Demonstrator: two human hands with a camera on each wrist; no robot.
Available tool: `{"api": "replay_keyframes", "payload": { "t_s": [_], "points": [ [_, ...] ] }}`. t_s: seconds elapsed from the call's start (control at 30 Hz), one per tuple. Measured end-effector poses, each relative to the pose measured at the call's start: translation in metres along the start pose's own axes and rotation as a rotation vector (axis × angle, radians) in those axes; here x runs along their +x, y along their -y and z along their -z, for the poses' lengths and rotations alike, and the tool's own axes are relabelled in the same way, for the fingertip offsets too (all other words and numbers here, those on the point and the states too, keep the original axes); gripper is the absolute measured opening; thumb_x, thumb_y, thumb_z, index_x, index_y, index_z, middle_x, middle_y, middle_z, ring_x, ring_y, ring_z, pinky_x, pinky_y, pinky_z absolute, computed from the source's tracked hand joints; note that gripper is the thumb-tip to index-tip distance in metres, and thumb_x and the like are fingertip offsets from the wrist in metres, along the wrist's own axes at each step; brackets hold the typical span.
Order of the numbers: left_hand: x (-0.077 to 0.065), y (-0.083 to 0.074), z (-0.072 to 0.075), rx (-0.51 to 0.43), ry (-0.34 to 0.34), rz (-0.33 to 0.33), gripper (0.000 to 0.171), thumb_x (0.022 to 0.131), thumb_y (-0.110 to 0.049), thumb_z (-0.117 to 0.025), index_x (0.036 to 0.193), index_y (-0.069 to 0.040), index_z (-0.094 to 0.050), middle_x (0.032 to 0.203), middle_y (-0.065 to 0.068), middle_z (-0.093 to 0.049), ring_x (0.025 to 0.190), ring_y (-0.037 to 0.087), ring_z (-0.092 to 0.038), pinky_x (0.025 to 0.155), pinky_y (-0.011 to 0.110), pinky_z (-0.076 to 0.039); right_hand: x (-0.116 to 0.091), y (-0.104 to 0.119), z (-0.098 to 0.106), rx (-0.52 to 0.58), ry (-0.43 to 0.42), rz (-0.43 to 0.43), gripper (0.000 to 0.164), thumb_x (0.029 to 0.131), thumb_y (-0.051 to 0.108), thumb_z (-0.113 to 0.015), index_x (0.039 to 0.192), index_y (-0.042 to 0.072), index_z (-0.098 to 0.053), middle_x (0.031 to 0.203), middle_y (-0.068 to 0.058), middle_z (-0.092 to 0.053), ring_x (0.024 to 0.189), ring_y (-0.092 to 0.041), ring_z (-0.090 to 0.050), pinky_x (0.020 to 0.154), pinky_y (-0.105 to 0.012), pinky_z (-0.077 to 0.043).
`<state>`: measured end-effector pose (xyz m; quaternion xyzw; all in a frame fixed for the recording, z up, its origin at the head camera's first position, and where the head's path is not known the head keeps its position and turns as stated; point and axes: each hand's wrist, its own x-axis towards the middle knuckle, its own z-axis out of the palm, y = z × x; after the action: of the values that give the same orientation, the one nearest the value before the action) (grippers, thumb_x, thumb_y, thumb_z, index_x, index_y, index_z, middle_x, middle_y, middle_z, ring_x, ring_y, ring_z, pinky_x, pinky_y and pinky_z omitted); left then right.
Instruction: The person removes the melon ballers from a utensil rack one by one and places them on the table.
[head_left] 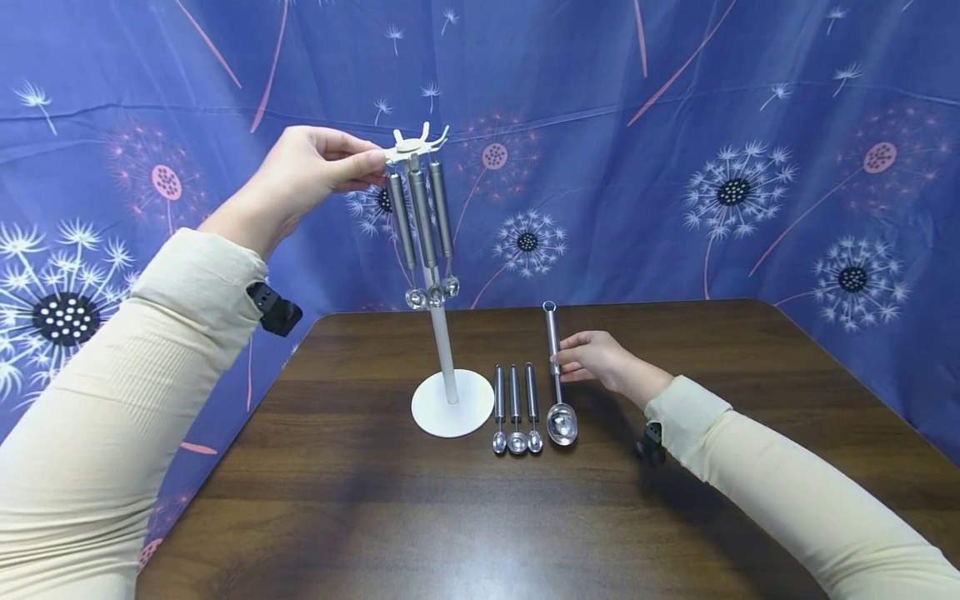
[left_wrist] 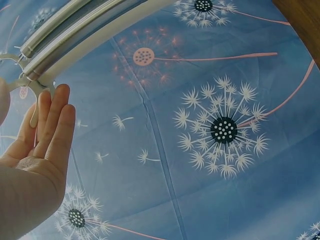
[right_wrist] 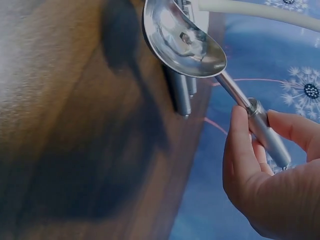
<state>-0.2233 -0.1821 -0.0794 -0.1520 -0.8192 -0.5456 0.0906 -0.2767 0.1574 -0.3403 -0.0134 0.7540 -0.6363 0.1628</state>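
Observation:
At the upper left, my left hand (head_left: pixel 315 171) pinches a hook arm at the top of a white hanging stand (head_left: pixel 444 346) between thumb and fingers. Slim metal scoops (head_left: pixel 422 218) with small bowls hang from its hooks, right beside my fingertips. My right hand (head_left: pixel 600 362) holds a larger metal scoop (head_left: pixel 562 423) by its handle, fingers and thumb on either side of it. In the right wrist view, its deep shiny bowl (right_wrist: pixel 185 45) tilts over the table and casts a shadow on it.
Three small metal scoops (head_left: pixel 515 396) lie side by side on the brown wooden table (head_left: pixel 360 500), between the stand's round white base (head_left: pixel 435 423) and the larger scoop. A blue cloth with dandelion prints (head_left: pixel 600 208) hangs behind the table.

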Motion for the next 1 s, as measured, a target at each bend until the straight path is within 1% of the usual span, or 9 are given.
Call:
{"api": "replay_keyframes", "payload": {
  "t_s": [0.17, 0.5, 0.8, 1.0],
  "points": [
    [0.001, 0.0, 0.001, -0.006, -0.002, 0.001, 0.016, 0.085, -0.02, -0.075, 0.099, -0.012, -0.075, 0.078, -0.006, -0.075, 0.079, 0.007, -0.072, 0.075, 0.015, -0.058, 0.001, -0.01, 0.001, 0.008, 0.017, -0.026, 0.038, 0.09, -0.003, -0.061, 0.122, -0.014, -0.044, 0.084, -0.006, -0.061, 0.066, -0.012, -0.063, 0.079, -0.035, -0.062],
    [0.001, 0.003, 0.002, -0.019, 0.002, 0.012, 0.016, 0.085, -0.018, -0.075, 0.099, -0.011, -0.075, 0.078, -0.005, -0.075, 0.079, 0.008, -0.072, 0.075, 0.015, -0.058, 0.002, -0.029, -0.002, 0.009, 0.066, -0.078, 0.038, 0.09, -0.002, -0.061, 0.121, -0.015, -0.043, 0.079, -0.005, -0.06, 0.066, -0.011, -0.061, 0.077, -0.031, -0.062],
    [0.0, 0.002, 0.001, -0.006, -0.005, 0.0, 0.013, 0.085, -0.02, -0.075, 0.096, -0.013, -0.075, 0.076, -0.005, -0.075, 0.078, 0.006, -0.071, 0.075, 0.014, -0.057, 0.006, -0.042, -0.005, -0.032, 0.071, -0.12, 0.025, 0.088, -0.003, -0.063, 0.107, -0.012, -0.049, 0.077, -0.007, -0.058, 0.065, -0.011, -0.061, 0.077, -0.03, -0.062],
    [0.0, 0.002, 0.001, -0.01, -0.006, 0.008, 0.019, 0.084, -0.021, -0.076, 0.1, -0.01, -0.075, 0.079, -0.004, -0.075, 0.081, 0.008, -0.071, 0.076, 0.015, -0.057, 0.007, -0.05, -0.008, -0.05, 0.057, -0.148, 0.02, 0.087, -0.002, -0.064, 0.101, -0.01, -0.052, 0.077, -0.006, -0.057, 0.066, -0.011, -0.06, 0.077, -0.029, -0.062]
  ]
}}
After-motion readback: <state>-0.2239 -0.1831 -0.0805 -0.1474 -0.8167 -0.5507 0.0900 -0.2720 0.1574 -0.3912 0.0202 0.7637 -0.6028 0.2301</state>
